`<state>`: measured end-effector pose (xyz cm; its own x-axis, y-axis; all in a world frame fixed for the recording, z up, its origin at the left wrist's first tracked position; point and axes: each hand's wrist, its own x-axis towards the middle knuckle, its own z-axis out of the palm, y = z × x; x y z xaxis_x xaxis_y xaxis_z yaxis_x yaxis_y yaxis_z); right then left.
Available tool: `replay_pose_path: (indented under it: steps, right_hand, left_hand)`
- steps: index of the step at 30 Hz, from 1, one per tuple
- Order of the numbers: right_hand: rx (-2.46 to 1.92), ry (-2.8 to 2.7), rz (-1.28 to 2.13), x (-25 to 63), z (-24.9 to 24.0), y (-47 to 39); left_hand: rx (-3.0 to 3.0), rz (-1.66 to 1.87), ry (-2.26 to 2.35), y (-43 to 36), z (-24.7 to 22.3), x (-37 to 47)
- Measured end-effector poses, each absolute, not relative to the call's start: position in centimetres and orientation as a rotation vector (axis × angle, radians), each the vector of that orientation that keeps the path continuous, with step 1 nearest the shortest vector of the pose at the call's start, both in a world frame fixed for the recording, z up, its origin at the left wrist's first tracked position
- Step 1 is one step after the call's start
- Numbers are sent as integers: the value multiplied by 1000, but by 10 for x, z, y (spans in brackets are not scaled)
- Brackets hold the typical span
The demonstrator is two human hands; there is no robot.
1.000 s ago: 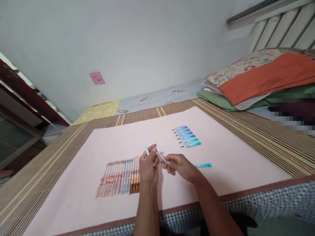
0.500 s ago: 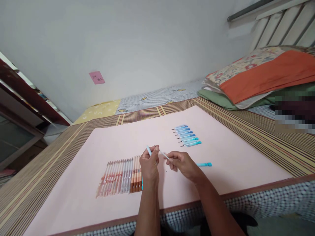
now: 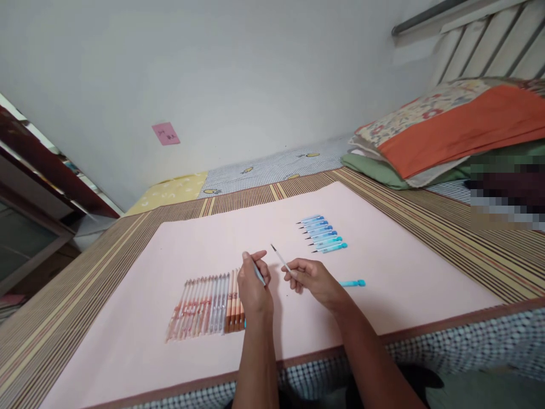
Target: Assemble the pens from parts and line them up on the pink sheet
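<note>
The left hand (image 3: 255, 279) keeps a light-blue pen-like piece (image 3: 259, 275) in its curled grip, the index finger reaching toward the dark tip opposite. The right hand (image 3: 310, 278) pinches a slim white pen piece (image 3: 280, 259) near its lower end, tip angled up and left, above the pink sheet (image 3: 395, 267). Good handling here probably means a light, steady pinch on the shaft, fingertips off the fine point, and forearms lifted clear of the row of pens (image 3: 204, 307) beside the left wrist.

Pink sheet (image 3: 242, 233) open ahead; pen row (image 3: 200, 307) blocks left.
</note>
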<state>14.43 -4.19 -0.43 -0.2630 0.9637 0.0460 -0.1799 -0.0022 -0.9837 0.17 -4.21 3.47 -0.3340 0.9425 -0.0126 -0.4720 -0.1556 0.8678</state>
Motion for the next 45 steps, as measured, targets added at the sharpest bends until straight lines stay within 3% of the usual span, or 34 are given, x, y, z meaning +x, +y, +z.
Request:
replay_pose_path:
  steps: [12, 22, 45]
  right_hand:
    - [-994, -1343, 1547, 159, -8, -46]
    - [-1123, -1532, 1610, 164, 4, -51]
    - [-1177, -1542, 1468, 158, 12, -53]
  left_hand:
    - [107, 1700, 881, -30, 27, -23]
    - [427, 1851, 1037, -36, 23, -25]
    - [515, 1780, 1145, -39, 32, -15]
